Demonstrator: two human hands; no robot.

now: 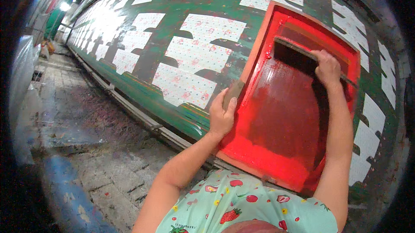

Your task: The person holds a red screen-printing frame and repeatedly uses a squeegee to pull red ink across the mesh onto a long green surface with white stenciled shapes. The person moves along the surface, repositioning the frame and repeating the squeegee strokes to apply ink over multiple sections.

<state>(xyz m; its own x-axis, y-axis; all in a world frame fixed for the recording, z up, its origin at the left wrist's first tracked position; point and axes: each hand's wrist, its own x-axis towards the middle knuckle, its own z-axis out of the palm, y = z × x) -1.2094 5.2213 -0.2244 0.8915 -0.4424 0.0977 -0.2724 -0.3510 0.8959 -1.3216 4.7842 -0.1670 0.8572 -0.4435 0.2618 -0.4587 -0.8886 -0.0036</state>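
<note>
A screen printing frame [256,62] lies on the long green table in front of me, its inside coated with bright red ink. My left hand [222,113] grips the left side of the frame, thumb and fingers around a brown block-like piece on that edge. Inside the frame, my right hand [327,66] is closed on the top of a squeegee [294,46], a long bar lying across the far part of the mesh. Dark red mesh [283,107] shows between the squeegee and the near end. The squeegee's lower edge is in shadow.
White cut fabric pieces [199,51] with small red prints lie in rows along the green table [173,10]. A metal rail [138,112] runs along its near edge. On the left is a paved floor [116,168] with stains, and clear plastic sheeting [21,95] hangs beside it.
</note>
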